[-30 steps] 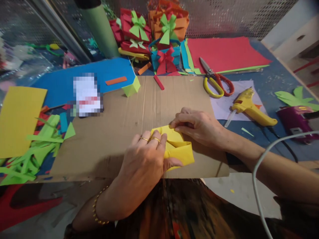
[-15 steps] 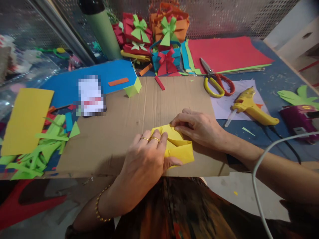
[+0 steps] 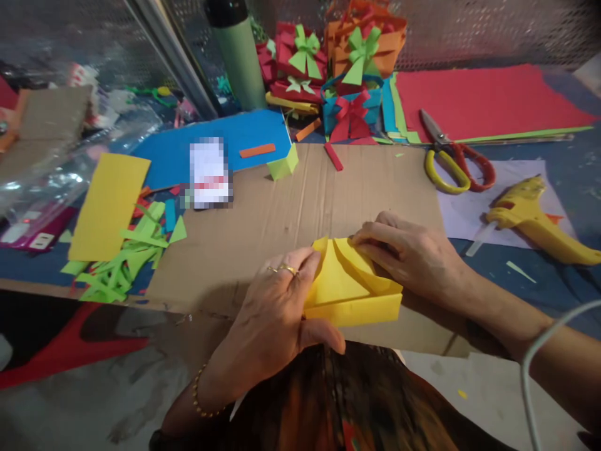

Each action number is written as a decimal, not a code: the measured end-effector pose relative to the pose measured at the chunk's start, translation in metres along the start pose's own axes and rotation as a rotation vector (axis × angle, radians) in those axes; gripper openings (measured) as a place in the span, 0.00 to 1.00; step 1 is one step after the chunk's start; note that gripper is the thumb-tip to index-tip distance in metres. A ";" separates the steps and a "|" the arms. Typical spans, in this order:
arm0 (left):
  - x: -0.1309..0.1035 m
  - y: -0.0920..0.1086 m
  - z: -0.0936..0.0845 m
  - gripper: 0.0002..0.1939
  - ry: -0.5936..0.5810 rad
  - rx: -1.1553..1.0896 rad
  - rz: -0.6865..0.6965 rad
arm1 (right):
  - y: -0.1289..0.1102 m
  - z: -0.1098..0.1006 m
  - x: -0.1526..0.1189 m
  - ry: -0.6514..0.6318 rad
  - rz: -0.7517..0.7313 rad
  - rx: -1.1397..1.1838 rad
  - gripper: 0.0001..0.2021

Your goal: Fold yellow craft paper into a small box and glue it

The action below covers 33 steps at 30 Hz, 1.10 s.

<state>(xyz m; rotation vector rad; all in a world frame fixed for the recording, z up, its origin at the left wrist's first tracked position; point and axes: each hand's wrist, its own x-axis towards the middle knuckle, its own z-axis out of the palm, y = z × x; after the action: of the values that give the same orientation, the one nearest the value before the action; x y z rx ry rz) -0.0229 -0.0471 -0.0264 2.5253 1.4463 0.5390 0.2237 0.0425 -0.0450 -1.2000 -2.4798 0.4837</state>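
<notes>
A partly folded yellow paper box (image 3: 354, 307) lies on the cardboard sheet (image 3: 263, 207) close to the table's front edge. Its near wall stands up and the sides bend inward. My left hand (image 3: 282, 300), with rings on it, grips the left side, the thumb stretched out below the near wall. The far right corner is pinched between the fingers and thumb of my right hand (image 3: 408, 250). Those fingertips partly cover the paper they hold.
Scissors (image 3: 446, 156) and a yellow glue gun (image 3: 539, 219) lie to the right, below red paper sheets (image 3: 483, 100). Small paper bags with bows (image 3: 352, 116) and a green bottle (image 3: 241, 69) stand behind. Green paper scraps (image 3: 126, 263) and yellow paper (image 3: 107, 207) are left.
The view has swung left, so things appear further right. My left hand has moved off the middle of the yellow paper to its left side, and the paper has opened out more.
</notes>
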 end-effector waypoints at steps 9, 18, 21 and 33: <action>-0.002 -0.001 0.009 0.40 0.056 0.060 -0.070 | 0.002 0.001 -0.004 -0.016 -0.010 -0.014 0.12; -0.003 -0.002 0.010 0.35 0.076 0.087 -0.050 | -0.001 0.004 -0.005 0.059 0.122 0.035 0.04; -0.003 -0.004 0.009 0.36 0.067 0.108 -0.041 | -0.003 0.004 -0.003 0.065 0.164 0.039 0.07; -0.002 -0.006 0.009 0.39 0.087 0.152 -0.012 | -0.002 0.002 -0.004 0.023 -0.015 -0.002 0.15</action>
<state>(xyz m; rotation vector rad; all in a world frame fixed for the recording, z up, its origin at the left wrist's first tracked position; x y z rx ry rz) -0.0253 -0.0455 -0.0373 2.6369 1.5880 0.5642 0.2238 0.0380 -0.0463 -1.1803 -2.4686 0.4612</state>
